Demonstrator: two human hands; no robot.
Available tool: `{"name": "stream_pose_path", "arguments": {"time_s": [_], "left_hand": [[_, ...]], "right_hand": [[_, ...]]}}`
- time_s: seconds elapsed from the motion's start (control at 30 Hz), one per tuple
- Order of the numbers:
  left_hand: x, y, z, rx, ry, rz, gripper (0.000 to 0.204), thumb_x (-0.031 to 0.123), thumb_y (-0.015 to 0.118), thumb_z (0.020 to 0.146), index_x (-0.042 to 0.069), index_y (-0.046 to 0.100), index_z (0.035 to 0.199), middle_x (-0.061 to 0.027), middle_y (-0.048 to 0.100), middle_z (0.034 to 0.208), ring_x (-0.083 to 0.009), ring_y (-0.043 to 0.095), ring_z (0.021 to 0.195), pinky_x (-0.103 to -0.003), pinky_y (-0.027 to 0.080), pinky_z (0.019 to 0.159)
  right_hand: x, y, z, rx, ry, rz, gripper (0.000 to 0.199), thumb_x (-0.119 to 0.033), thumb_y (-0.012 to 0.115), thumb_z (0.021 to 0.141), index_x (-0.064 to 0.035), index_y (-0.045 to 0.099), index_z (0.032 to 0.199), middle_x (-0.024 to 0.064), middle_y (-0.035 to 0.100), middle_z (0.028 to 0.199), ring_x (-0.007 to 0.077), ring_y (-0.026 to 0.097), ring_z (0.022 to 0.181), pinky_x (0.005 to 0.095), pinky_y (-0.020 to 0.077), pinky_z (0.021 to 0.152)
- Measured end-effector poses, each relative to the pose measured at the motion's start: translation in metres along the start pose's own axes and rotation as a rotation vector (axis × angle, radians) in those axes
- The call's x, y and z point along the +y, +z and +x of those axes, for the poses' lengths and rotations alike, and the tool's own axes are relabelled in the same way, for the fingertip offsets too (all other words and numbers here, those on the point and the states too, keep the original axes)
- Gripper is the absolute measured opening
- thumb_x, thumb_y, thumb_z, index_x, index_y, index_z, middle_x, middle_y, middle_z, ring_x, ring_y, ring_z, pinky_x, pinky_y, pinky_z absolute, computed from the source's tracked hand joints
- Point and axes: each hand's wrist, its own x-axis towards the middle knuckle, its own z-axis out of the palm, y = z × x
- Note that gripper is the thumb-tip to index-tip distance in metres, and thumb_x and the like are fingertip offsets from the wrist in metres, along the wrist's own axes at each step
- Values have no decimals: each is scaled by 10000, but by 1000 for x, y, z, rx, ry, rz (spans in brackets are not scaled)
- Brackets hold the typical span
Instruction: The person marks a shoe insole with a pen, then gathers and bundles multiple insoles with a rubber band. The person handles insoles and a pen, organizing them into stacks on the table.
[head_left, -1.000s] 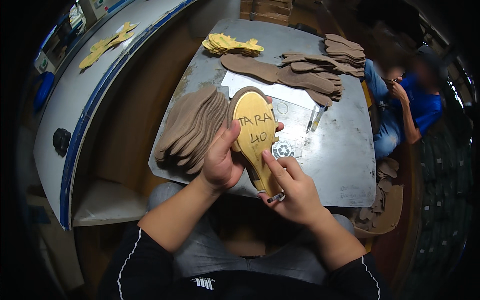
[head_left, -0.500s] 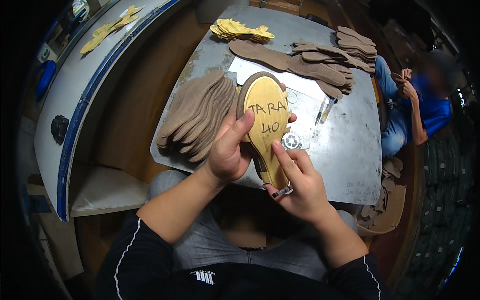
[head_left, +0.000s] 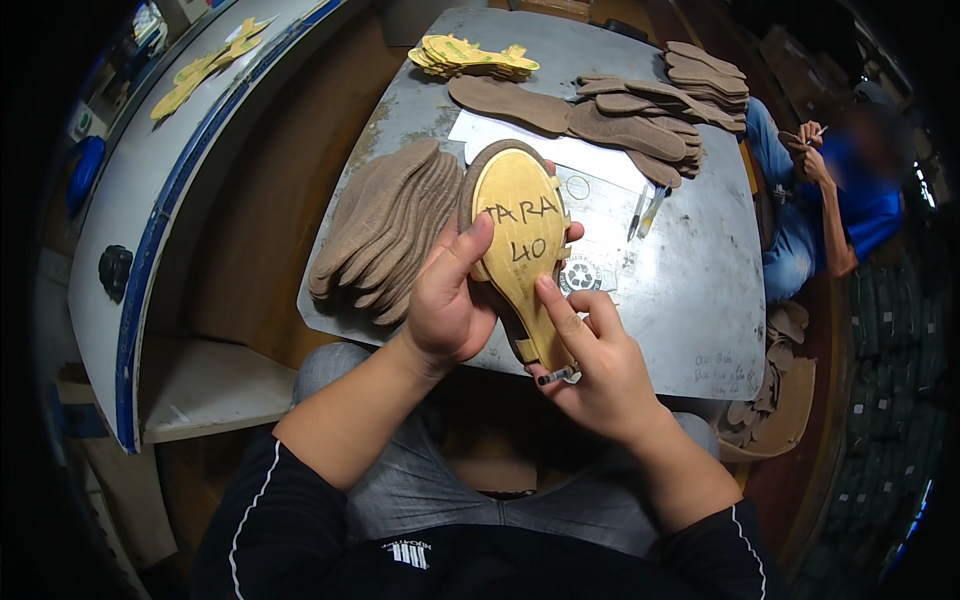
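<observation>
My left hand (head_left: 447, 300) is closed around a brown felt insole (head_left: 467, 198) with a yellow sole-shaped template (head_left: 517, 232) lying over it. Its thumb presses the left edge of the template, and fingertips show past the right edge. Small tabs stick out along the template's sides, and dark handwriting crosses its wide end. In my right hand (head_left: 603, 368) a dark pen (head_left: 556, 377) is gripped low in the fingers, its tip pointing left near the narrow end. The right index finger rests on the template's narrowing part. Both hands are above the near table edge.
A stack of brown insoles (head_left: 380, 225) leans on the grey metal table (head_left: 690, 300) at left. More insoles (head_left: 635, 140) and yellow templates (head_left: 475, 58) lie farther back, near pens (head_left: 645, 212). A box of pieces (head_left: 785, 410) and a seated co-worker (head_left: 840, 200) are at right.
The insole and template have shifted slightly left, together with my left hand. My right index finger stays against the template. The co-worker's hands have moved up slightly.
</observation>
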Motion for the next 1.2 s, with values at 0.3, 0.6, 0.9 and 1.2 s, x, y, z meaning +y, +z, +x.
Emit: {"name": "stream_pose_path", "arguments": {"time_s": [0.3, 0.6, 0.9, 1.2], "left_hand": [[-1, -1, -1, -30, 8, 23, 686, 318, 508, 1238, -34, 325, 1798, -187, 424, 1848, -394, 632, 1530, -500, 536, 1269], [0, 0, -1, -71, 32, 47, 636, 246, 504, 1240, -1, 340, 1803, -181, 425, 1848, -412, 631, 1532, -510, 533, 1274], [1, 12, -5, 57, 2, 170, 710, 38, 614, 1132, -6, 342, 1786, -200, 450, 1812, -446, 633, 1527, -531, 605, 1199], [1, 6, -2, 86, -100, 72, 550, 40, 565, 1171, -10, 447, 1706, -316, 702, 1533, -346, 719, 1418, -466, 631, 1149]], "right_hand": [[-3, -2, 0, 14, 13, 38, 1069, -13, 907, 825, -228, 505, 1793, 158, 605, 1265, 355, 747, 859, 471, 652, 756], [-1, -2, -1, 23, 18, 33, 1062, -3, 893, 819, -218, 512, 1787, 155, 600, 1262, 347, 741, 833, 468, 650, 740], [0, 1, -2, 0, 43, 24, 1063, -2, 935, 816, -159, 522, 1783, 165, 594, 1281, 299, 708, 950, 411, 634, 803], [1, 0, -1, 3, 58, 27, 1043, -11, 956, 826, -150, 539, 1772, 147, 578, 1258, 272, 666, 903, 391, 620, 779]]}}
